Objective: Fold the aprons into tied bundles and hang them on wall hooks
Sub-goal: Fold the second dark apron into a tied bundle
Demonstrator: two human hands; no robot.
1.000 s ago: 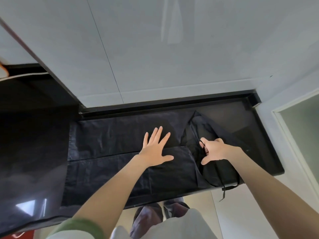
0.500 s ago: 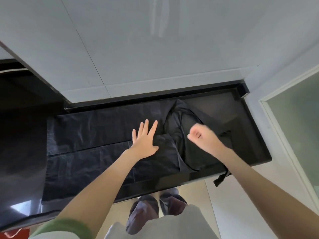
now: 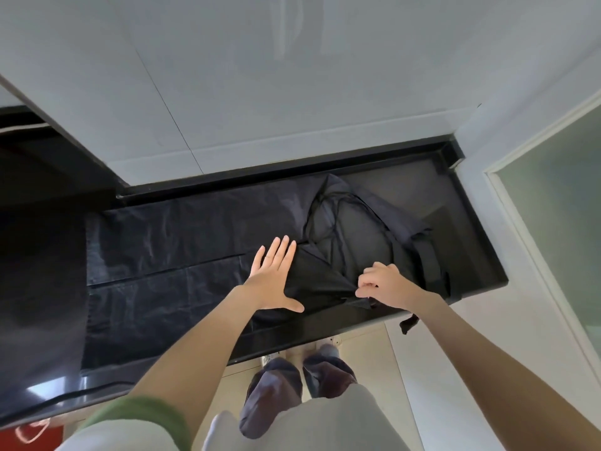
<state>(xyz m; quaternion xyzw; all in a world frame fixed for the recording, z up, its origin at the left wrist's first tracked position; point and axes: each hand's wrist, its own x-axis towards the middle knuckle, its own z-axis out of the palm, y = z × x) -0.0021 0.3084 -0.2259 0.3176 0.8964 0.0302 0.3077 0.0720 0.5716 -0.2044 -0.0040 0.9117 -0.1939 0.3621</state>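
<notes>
Head view, looking steeply down. Nearest the lens, white cloth top [image 3: 325,424] and green sleeve cuff [image 3: 140,415] on the left arm, with a red object [image 3: 29,434] partly cut off at the lower left corner. Below these, grey-purple clothed legs [image 3: 270,395] over pale beige floor tiles [image 3: 374,346].

Further out, glossy black stone countertop [image 3: 471,222] with a raised lip along its back edge, reflecting light at its near left end. Spread along it, large black crinkled fabric apron [image 3: 182,255], flat and creased on the left, bunched into folds on the right.

Left hand [image 3: 276,278] pressed palm down on the apron's middle, fingers straight and together, thumb spread wide. Right hand [image 3: 383,284] just beside it to the right, fingers curled, pinching a fold of the black cloth near the counter's front edge. Thin black apron cords [image 3: 328,216] looped across the bunched part beyond both hands. One black strap end [image 3: 408,323] hanging off the front edge, under the right wrist.

Beyond the counter, pale grey panelled wall [image 3: 292,92] with thin seams. At far left, dark recess [image 3: 39,177]. At far right, white-framed frosted green glass panel [image 3: 553,222].
</notes>
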